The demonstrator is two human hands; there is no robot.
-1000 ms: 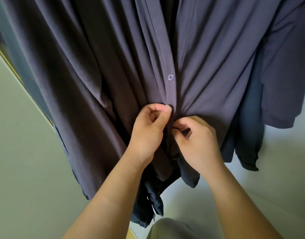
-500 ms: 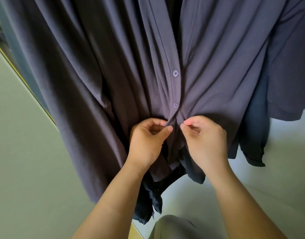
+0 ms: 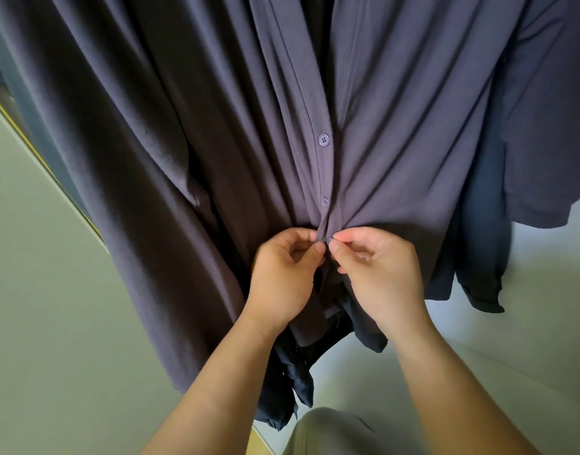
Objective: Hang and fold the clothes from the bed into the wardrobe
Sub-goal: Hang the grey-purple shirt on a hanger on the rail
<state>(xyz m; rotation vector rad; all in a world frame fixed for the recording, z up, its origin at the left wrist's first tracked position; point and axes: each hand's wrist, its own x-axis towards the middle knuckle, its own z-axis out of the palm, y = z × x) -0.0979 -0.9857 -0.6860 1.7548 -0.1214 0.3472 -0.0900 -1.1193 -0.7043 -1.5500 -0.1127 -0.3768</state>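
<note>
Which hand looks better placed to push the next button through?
Right: the right hand pinches the button; the left hand holds the edge of the shirt beside it.

Both bare forearms extend forward; the left hand (image 3: 282,274) and right hand (image 3: 380,270) meet at the fingertips, each pinching the purple-grey cloth shirt (image 3: 397,142).

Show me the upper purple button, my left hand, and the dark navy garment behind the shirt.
Round purple upper button (image 3: 323,139): head view, its centre.
Left hand (image 3: 280,277): head view, back of hand.
Dark navy hanging garment (image 3: 479,251): head view, lower panel.
</note>
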